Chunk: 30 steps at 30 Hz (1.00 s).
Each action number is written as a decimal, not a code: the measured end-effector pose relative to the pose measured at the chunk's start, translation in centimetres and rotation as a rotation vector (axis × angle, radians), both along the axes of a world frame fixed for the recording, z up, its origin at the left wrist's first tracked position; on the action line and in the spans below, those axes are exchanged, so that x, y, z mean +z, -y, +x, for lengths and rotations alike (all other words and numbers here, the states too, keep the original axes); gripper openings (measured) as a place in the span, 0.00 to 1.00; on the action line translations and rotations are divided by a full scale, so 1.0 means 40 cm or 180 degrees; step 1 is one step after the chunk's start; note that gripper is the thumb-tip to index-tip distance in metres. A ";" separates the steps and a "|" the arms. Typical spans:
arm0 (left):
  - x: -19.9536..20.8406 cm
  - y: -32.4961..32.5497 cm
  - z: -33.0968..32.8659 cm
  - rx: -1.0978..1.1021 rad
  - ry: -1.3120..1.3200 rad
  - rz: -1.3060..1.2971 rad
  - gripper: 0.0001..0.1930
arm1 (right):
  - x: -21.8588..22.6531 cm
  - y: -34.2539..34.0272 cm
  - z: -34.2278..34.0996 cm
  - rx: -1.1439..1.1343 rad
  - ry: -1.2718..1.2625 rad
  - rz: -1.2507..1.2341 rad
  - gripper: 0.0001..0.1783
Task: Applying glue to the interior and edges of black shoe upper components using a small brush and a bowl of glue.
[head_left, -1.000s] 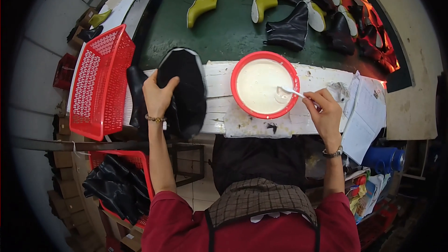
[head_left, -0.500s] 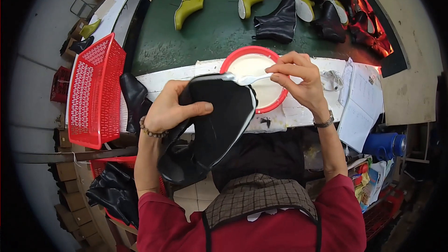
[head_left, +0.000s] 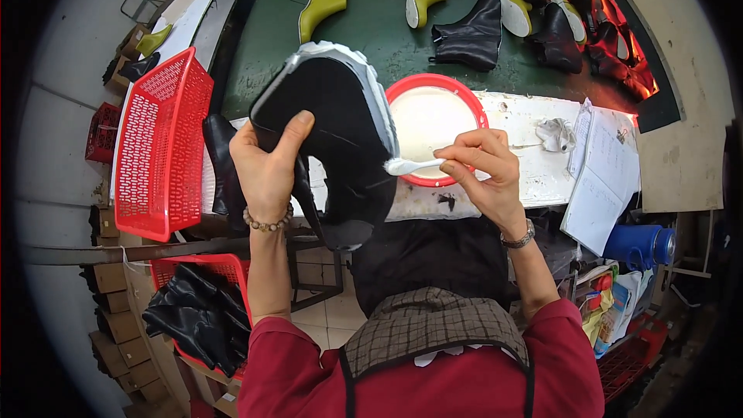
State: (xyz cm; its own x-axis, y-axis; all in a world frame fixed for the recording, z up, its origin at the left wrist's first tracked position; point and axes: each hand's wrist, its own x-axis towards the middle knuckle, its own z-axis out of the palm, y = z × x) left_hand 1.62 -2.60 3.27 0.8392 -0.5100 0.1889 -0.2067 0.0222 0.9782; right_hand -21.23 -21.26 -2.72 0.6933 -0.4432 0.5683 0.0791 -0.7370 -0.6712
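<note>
My left hand is closed on a black boot, thumb over its dark sole face. A wet white coating runs along the boot's far and right edge. Between the fingertips of my right hand is a small white brush, its white-coated head touching the boot's right edge. Just behind the brush, a red bowl of creamy white liquid stands on the white work surface. Another black boot lies to the left of my left hand, partly hidden.
Yellow-green boots and black boots lie on the green belt beyond. A red perforated basket stands at left; a lower red basket holds black boots. At right are an open notebook, crumpled tissue and blue bottle.
The boot has turned and risen away from me in my left hand, showing more white coating on its edge. The brush has moved nearer to me, from its far edge to its right edge.
</note>
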 end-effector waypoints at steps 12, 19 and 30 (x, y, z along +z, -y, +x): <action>-0.235 0.007 0.130 0.0119 0.0963 0.0719 0.45 | -0.024 0.124 -0.070 -0.1215 -0.1402 -0.0592 0.06; -0.264 -0.140 0.058 -0.0814 0.2031 0.2976 0.79 | -0.026 0.113 -0.100 -0.1286 -0.1462 -0.0462 0.06; -0.329 -0.172 0.027 -0.0068 0.2370 0.2049 0.52 | -0.083 0.112 -0.140 -0.1337 -0.1214 0.0244 0.08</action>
State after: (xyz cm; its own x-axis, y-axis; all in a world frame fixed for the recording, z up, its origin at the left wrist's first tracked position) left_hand 2.70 4.27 -9.88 0.6078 -0.7145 0.3465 -0.7808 -0.4581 0.4248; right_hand -26.83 -25.74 -6.04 0.5984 -0.7552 0.2678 -0.4684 -0.6009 -0.6477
